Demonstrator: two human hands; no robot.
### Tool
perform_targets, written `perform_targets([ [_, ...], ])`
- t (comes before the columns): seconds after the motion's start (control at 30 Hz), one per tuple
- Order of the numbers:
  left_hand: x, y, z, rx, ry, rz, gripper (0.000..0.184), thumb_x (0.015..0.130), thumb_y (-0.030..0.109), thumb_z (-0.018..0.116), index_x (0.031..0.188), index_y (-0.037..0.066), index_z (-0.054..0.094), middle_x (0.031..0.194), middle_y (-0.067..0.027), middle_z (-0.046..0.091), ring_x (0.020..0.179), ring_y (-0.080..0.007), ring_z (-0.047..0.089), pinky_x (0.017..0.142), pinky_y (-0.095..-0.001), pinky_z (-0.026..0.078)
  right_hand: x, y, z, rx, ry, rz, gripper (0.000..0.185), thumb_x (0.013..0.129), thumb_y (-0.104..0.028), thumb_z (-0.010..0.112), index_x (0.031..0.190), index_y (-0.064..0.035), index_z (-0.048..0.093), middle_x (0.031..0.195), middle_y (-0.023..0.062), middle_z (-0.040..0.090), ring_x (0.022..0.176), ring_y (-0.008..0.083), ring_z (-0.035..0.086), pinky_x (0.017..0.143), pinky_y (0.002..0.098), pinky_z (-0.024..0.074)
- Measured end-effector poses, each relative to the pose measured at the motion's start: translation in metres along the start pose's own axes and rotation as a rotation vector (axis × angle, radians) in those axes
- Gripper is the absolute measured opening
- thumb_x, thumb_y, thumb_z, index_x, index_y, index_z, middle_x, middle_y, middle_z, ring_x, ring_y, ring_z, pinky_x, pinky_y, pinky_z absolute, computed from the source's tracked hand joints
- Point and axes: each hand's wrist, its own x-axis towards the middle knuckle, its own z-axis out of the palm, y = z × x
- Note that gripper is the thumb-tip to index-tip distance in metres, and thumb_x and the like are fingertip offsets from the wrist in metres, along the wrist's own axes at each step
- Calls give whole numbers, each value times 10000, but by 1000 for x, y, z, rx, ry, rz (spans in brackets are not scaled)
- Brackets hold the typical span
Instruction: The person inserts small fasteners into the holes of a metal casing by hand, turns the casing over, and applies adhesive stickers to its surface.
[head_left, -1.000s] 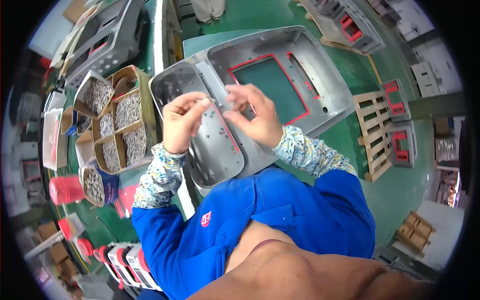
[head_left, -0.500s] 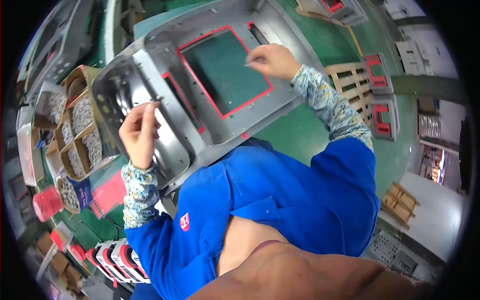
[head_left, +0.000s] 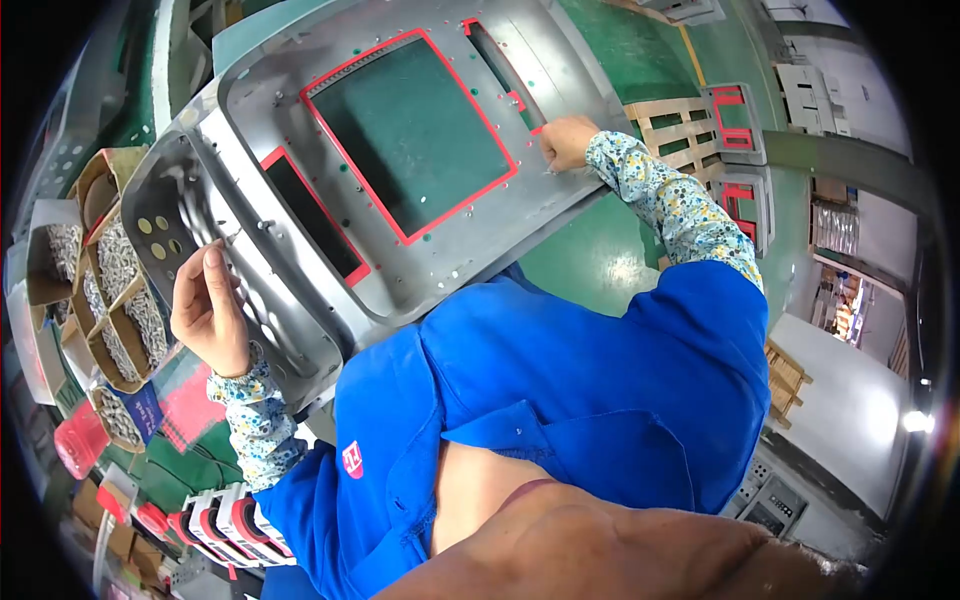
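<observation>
A large grey sheet-metal panel [head_left: 455, 250] lies tilted before me, with red edging around its rectangular openings and small studs dotted over it. My right hand [head_left: 568, 143] is closed at the panel's right side, its fingertips down at the metal near the end of a narrow red-edged slot; what they hold is hidden. Over the panel's left, trough-shaped section [head_left: 290, 320], my left hand [head_left: 210, 310] is raised with thumb and forefinger pinched together. Something tiny may be at those fingertips, too small to name.
Left of the panel stand cardboard boxes [head_left: 125, 290] with compartments full of small metal parts. A red mesh piece [head_left: 190, 405] lies below them. Wooden pallets [head_left: 675, 130] and more red-edged panels [head_left: 735, 120] are on the green floor at right.
My right hand has come down from above the large opening to the panel's right side. My left hand has shifted left and slightly lower. The panel sits further left in view.
</observation>
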Motion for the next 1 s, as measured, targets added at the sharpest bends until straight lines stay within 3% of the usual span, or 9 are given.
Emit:
perform_targets([
  [0.03,1,-1,-1,4,-3,5,184,854,157,520,910,-7,584,586,29,486,454,-1,368,398,-142,262,1,1,0,-10,24,-26,58,542,-139,639,574,-103,608,576,68,584,589,251,576,538,362,443],
  [0.37,-1,0,-5,-24,-32,-6,152,841,119,537,906,-10,584,641,24,520,502,-9,403,432,-145,288,-3,-4,1,-16,70,21,34,528,-120,613,549,-96,601,568,70,585,591,245,582,540,359,454],
  [0.43,-2,1,-7,-44,-38,-27,149,835,118,545,898,-10,589,680,15,543,538,-14,419,460,-142,302,-4,-7,-4,-26,-29,30,33,521,-122,613,541,-97,603,564,70,590,578,236,589,540,350,465],
  [0.57,-3,3,-7,-62,-39,-26,144,837,109,541,892,-16,588,696,9,551,543,-18,420,470,-148,314,-2,-11,-4,-150,23,41,29,510,-122,614,526,-101,604,526,62,582,530,214,587,527,327,471],
  [0.63,-2,2,-7,-64,-33,-17,140,838,104,538,891,-17,587,707,6,556,548,-21,423,484,-155,327,-7,-22,-14,-113,-158,90,83,463,-31,594,534,-72,611,559,98,590,612,224,608,566,335,480],
  [0.73,-2,3,-8,-60,-37,-4,142,838,106,540,892,-17,587,701,8,551,553,-22,427,490,-154,331,-3,-18,-8,-95,-152,53,71,463,-31,589,514,-77,606,530,80,583,566,216,604,552,329,481],
  [0.87,-3,5,-9,-63,-25,-16,122,830,89,545,879,-10,596,681,14,539,549,-24,435,488,-155,338,4,-13,-3,-85,-196,-16,42,500,-61,565,482,-84,595,509,64,578,528,216,597,531,326,479],
  [1.0,-2,11,-11,-20,20,24,111,799,64,570,863,-20,605,679,-7,557,555,-44,479,487,-170,375,8,-9,4,-191,-147,-81,117,543,-146,573,601,-53,613,637,140,599,630,272,599,580,376,486],
])
